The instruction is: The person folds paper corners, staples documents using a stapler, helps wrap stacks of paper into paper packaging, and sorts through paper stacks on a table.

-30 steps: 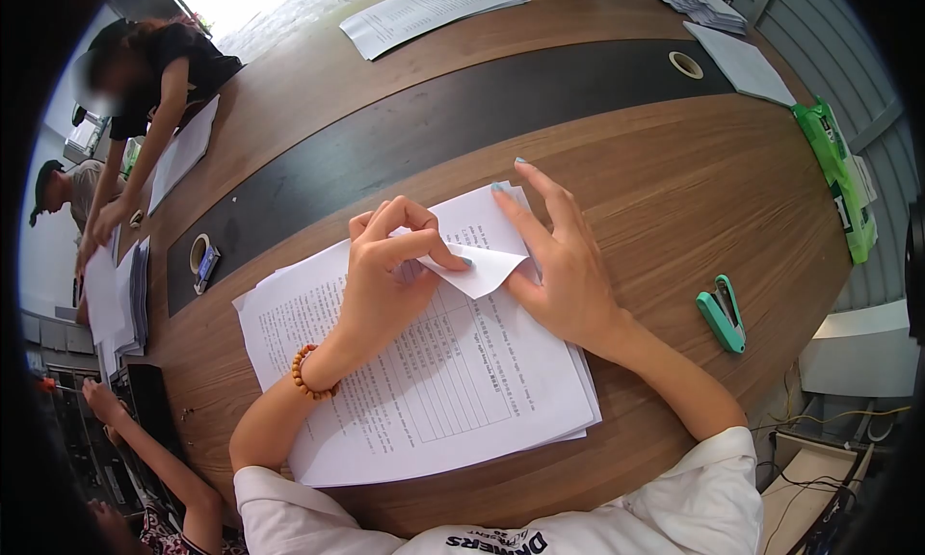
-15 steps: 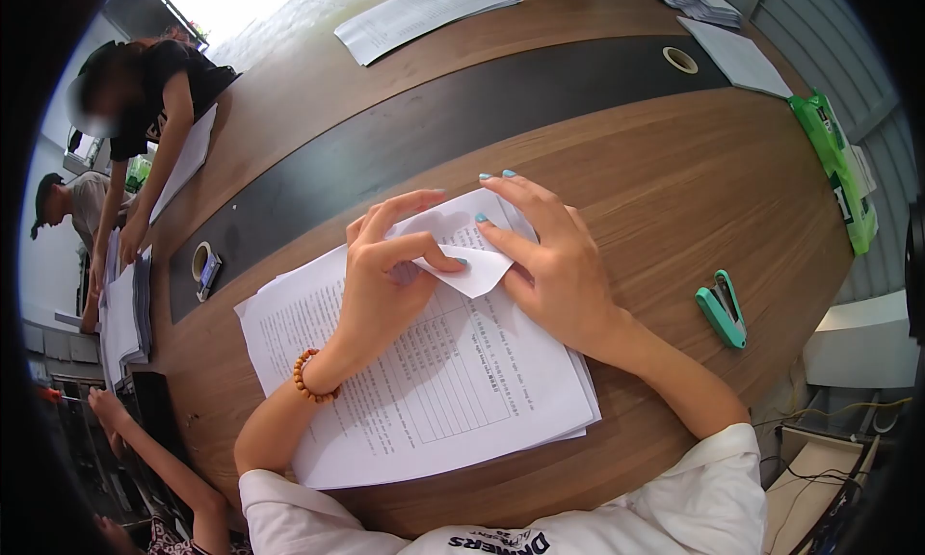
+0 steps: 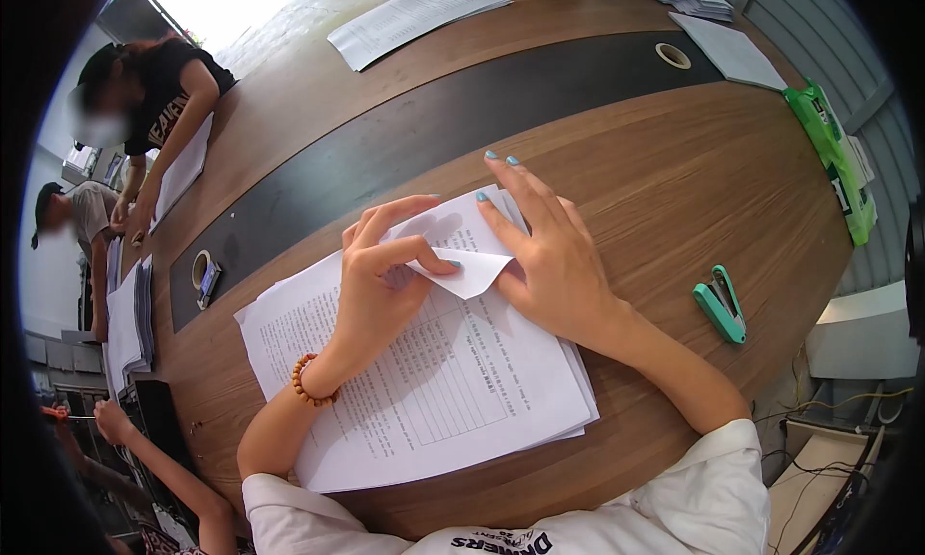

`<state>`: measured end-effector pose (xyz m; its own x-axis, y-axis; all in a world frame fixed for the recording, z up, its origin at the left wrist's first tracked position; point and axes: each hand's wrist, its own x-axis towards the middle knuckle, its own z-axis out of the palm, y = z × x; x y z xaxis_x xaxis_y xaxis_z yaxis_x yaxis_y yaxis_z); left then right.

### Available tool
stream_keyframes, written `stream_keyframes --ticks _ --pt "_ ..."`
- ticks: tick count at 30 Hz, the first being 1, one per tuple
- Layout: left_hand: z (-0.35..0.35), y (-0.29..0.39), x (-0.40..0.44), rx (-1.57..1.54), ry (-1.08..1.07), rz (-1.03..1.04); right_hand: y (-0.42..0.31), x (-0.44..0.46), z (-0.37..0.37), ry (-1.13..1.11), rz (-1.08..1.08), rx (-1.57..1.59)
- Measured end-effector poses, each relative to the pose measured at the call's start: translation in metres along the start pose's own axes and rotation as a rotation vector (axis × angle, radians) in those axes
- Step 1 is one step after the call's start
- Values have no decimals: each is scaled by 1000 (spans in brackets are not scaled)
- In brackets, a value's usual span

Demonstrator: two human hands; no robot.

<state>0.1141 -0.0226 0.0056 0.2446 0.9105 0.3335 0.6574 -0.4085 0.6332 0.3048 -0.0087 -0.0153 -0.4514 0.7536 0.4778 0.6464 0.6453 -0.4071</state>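
Note:
A stack of printed sheets [image 3: 462,391] lies on the wooden table in front of me, slightly turned. My left hand [image 3: 385,266], with a beaded bracelet [image 3: 313,380] at its wrist, pinches a turned-over paper corner [image 3: 467,271] between thumb and index finger. My right hand [image 3: 549,256] rests at the stack's upper right edge, its fingers spread, the thumb against the folded corner. To the right of the stack lies a green stapler [image 3: 720,304].
Tape rolls [image 3: 673,56] lie on the dark strip, one beside a small box [image 3: 209,285]. A green packet [image 3: 831,160] sits at the right edge. More papers [image 3: 419,20] lie farther back. Co-workers [image 3: 173,97] are at the left.
My right hand's fingers drew in, then stretched outward again near the upper edge. My left hand keeps its pinch on the corner. The co-worker's arms at the left have moved.

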Motion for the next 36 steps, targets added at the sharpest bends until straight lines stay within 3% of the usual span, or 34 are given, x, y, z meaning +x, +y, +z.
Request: stream_keyframes --ticks 23,29,36 --pt "1 -1 -1 -46 67 -32 -5 -3 11 169 -68 -73" --pt "1 0 -2 -93 79 -56 -8 -1 9 235 82 103" --pt "1 -2 -2 -61 92 -12 -3 -3 10 241 -89 77"
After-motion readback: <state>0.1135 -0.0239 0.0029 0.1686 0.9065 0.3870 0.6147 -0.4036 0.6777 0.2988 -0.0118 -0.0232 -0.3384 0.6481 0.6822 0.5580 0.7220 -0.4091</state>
